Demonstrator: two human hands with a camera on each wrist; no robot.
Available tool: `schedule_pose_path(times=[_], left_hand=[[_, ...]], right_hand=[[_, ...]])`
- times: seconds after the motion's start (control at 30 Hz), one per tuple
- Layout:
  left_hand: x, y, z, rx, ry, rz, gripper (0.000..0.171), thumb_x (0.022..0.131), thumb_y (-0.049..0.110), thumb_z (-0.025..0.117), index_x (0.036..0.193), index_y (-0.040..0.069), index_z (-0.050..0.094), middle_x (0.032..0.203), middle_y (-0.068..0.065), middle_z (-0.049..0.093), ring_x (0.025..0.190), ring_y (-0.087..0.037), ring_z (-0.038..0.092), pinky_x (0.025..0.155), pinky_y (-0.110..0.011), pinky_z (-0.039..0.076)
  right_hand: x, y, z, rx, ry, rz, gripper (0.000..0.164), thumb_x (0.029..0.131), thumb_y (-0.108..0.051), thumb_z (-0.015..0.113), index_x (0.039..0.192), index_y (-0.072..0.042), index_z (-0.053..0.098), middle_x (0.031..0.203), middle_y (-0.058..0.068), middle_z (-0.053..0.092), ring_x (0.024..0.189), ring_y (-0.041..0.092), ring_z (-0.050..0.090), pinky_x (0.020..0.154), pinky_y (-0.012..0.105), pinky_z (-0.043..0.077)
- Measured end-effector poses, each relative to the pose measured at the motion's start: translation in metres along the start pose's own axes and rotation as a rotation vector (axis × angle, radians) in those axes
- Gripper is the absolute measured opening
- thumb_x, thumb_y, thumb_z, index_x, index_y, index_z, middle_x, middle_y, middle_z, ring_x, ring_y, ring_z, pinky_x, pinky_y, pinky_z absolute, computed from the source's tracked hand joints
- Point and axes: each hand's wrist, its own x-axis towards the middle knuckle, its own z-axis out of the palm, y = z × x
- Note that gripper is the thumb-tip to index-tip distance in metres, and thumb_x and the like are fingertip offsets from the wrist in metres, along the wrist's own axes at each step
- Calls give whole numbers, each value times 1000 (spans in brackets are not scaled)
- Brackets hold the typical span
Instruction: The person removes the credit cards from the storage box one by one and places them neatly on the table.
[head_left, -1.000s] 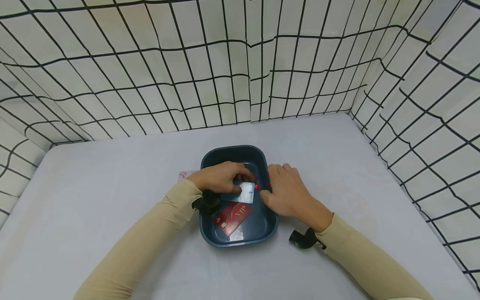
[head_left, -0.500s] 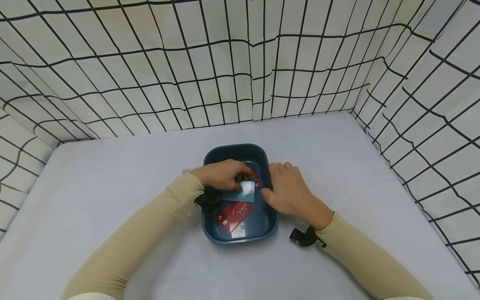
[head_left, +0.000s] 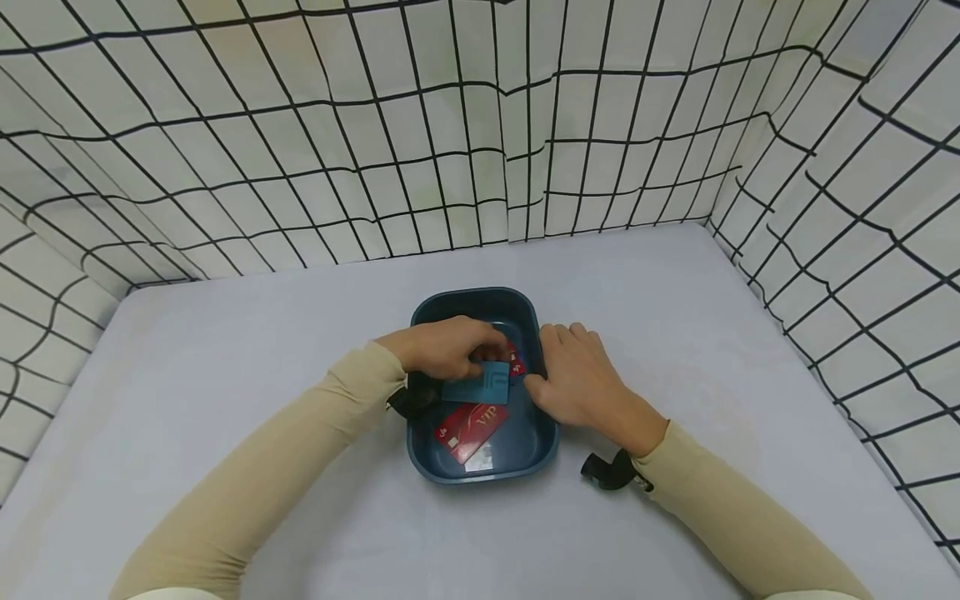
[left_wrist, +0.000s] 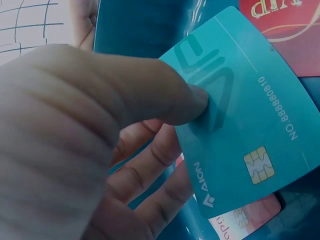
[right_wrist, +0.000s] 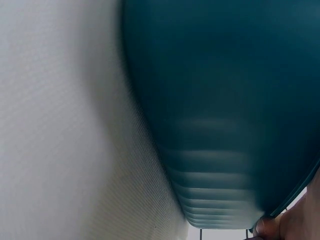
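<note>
My left hand (head_left: 450,346) reaches into a dark blue plastic tray (head_left: 528,437) and pinches a teal card (left_wrist: 235,115) by one edge, thumb on top and fingers below. The card's face carries a chip and a printed number. In the head view a red VIP card (head_left: 471,429) lies on the tray floor, nearer me than the teal card. Part of another red card (head_left: 516,363) shows just beyond it. At the tray's right side my right hand (head_left: 581,379) grips the rim; in the right wrist view a fingertip (right_wrist: 267,226) shows at that rim.
The tray stands on a white-covered table (head_left: 675,317). White walls with a black wire grid (head_left: 420,125) rise behind it and along both sides. Dark wrist cameras (head_left: 609,471) sit under both forearms.
The teal card has tilted, so its glare is gone and its printed mark shows. More of the far red card is uncovered. A pinkish card left of the tray is now hidden by my left arm.
</note>
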Motion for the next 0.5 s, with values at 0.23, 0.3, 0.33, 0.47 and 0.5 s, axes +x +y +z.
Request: schedule_pose_path(times=[0.23, 0.3, 0.33, 0.47, 0.5], left_hand=[[-5, 3, -3, -3, 4, -11, 40, 95, 6, 66, 135, 10, 64, 116, -6, 72, 98, -17, 63, 91, -31, 59], [-6, 4, -3, -1, 8, -15, 40, 96, 7, 67, 135, 11, 64, 115, -6, 72, 98, -17, 63, 90, -30, 59], [-7, 4, -3, 2, 10, -14, 40, 96, 7, 67, 135, 11, 64, 115, -5, 72, 98, -17, 63, 89, -30, 59], [-8, 5, -3, 2, 24, -8, 40, 96, 7, 68, 135, 12, 64, 115, -5, 71, 99, -17, 63, 89, -30, 59], [-9, 5, -3, 0, 27, -8, 40, 96, 7, 68, 135, 13, 64, 116, -5, 71, 100, -17, 63, 90, -30, 59]], right_hand=[[0, 1, 1, 0, 5, -1, 23, 86, -30, 60, 93, -10, 53, 77, 4, 50, 77, 23, 42, 68, 34, 31], [0, 0, 1, -2, 4, 0, 23, 86, -30, 60, 94, -9, 54, 78, 4, 50, 77, 23, 42, 68, 33, 30], [0, 0, 1, -2, 4, 1, 24, 86, -30, 61, 95, -9, 54, 78, 4, 50, 77, 23, 42, 68, 33, 30], [1, 0, 1, -2, 5, 2, 25, 85, -30, 61, 95, -9, 54, 79, 4, 51, 77, 23, 42, 68, 33, 30], [1, 0, 1, -1, 6, 1, 25, 85, -30, 61, 95, -9, 54, 79, 4, 51, 77, 23, 42, 68, 33, 30]])
